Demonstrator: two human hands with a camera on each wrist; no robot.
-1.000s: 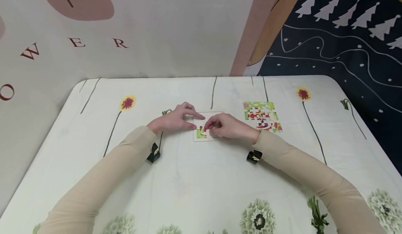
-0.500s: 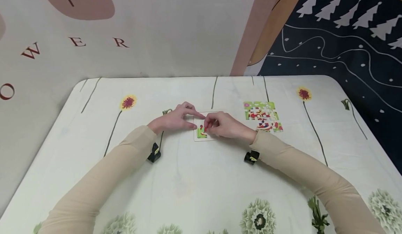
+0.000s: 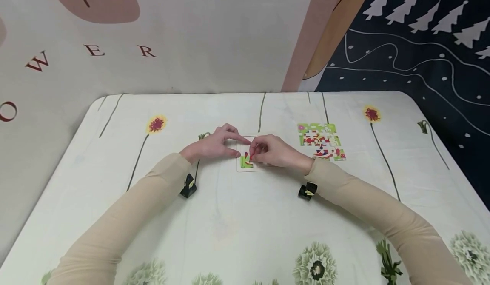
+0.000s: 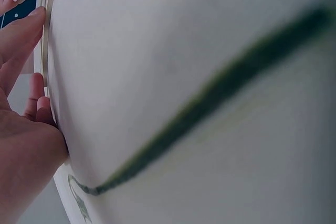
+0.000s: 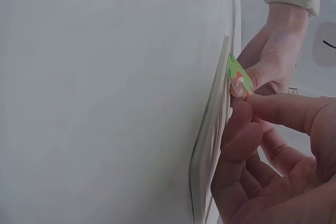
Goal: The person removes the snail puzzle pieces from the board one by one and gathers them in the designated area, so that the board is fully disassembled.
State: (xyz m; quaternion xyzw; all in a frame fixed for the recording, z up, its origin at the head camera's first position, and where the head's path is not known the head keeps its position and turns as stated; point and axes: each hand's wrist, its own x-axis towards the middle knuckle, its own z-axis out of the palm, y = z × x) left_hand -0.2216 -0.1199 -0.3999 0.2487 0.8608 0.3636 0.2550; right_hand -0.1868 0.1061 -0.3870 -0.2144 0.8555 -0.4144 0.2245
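My right hand pinches a green, red and white jigsaw puzzle piece between thumb and forefinger. The piece is over the lower left part of a flat white puzzle board, tilted up from it in the right wrist view. My left hand lies at the board's left side, thumb and forefinger spread and touching its edge. In the left wrist view, the fingers of the left hand rest along that edge. The right hand covers much of the board's right part.
To the right of the board, several joined puzzle pieces lie on the table, showing red and green pictures. The white flowered tablecloth reaches back to a printed wall cloth. Black cameras are strapped to both wrists.
My right hand has shifted a little left and the puzzle piece in its fingers has tilted. The left hand stays where it was.
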